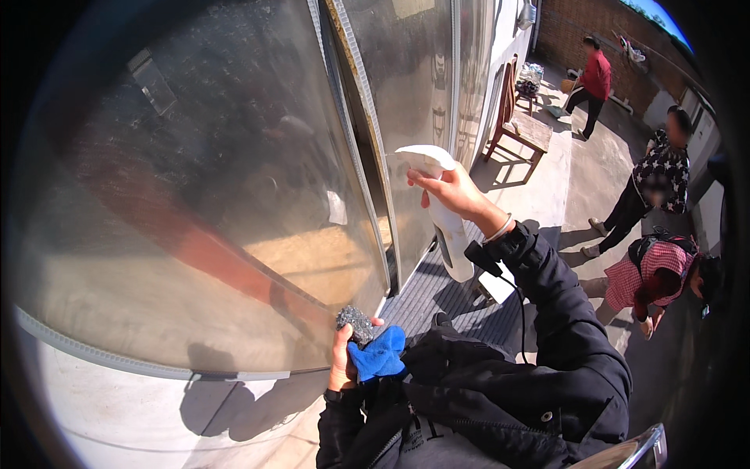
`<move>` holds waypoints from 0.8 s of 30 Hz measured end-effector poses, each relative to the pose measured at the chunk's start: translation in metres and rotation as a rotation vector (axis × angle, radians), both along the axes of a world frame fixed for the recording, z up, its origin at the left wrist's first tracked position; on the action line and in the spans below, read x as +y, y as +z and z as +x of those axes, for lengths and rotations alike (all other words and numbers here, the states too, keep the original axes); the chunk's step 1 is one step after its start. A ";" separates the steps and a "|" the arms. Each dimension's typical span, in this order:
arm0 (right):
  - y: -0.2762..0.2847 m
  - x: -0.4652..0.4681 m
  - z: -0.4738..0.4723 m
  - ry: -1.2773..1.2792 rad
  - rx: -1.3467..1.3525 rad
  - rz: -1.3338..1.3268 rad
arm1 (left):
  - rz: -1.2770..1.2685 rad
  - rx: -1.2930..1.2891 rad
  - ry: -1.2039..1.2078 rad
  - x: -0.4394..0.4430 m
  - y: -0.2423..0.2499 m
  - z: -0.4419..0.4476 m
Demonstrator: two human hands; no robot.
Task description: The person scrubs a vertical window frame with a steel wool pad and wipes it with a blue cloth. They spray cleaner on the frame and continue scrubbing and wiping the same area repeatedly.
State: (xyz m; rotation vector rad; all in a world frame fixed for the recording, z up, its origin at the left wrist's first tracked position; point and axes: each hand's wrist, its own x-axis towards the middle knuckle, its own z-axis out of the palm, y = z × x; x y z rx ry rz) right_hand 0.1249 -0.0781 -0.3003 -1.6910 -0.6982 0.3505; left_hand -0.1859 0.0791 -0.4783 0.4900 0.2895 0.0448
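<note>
My right hand [448,190] grips a white spray bottle [448,234] by its neck, with the fingers around the trigger. The nozzle of its white head [423,156] points left at a clear plastic door curtain [222,223]. Low in front of my body, my left hand [343,354] holds a grey steel wool scourer [354,324] together with a blue cloth [379,354]. The curtain is hazy and see-through, and its ribbed edge strip [357,146] stands beside a narrow dark gap.
A grey ribbed mat [419,293] lies at the doorway. Beyond it stands a wooden chair [527,132]. To the right are a person in red [596,76], a person in a patterned top [662,170] and a bending person in checks [650,272]. A brick wall [562,29] closes the yard.
</note>
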 end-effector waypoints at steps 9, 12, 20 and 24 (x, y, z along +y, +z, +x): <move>-0.064 -0.019 -0.008 0.011 0.124 -0.024 | 0.041 0.115 -0.008 -0.005 0.017 -0.004; -0.083 -0.025 -0.011 -0.015 0.160 -0.057 | 0.059 0.126 -0.025 -0.005 0.021 -0.003; -0.138 -0.035 -0.021 0.006 0.296 -0.001 | 0.139 0.264 0.052 -0.012 0.031 -0.005; -0.156 -0.041 -0.022 0.000 0.304 0.032 | 0.165 0.257 0.078 -0.011 0.030 -0.003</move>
